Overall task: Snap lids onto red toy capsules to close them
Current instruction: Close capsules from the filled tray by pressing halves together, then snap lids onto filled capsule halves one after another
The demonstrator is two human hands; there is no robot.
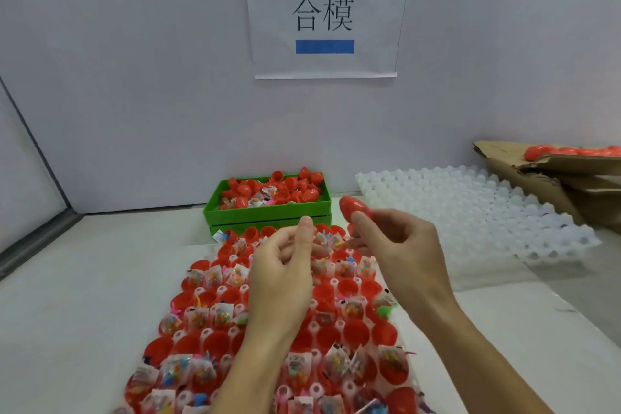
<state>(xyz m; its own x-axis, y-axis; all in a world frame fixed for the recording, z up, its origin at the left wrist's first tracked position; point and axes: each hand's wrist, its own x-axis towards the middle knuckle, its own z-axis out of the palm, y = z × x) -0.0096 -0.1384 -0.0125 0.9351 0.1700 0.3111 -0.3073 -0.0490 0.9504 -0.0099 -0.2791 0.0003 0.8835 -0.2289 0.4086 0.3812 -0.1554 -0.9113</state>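
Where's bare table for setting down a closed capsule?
Bare table left of the capsule tray, up to the green box. Narrow strip right of it, below the white tray. Centre is crowded.

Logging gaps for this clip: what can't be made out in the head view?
- Left hand: whether its curled fingers hold anything, hidden behind the hand itself.
- Red capsule in the right hand: lower part covered by fingers; motion-blurred, seam unreadable.
- Tray of filled halves: near rows cut off by the bottom edge, partly behind the forearms.
- Cardboard box: cut off at right.
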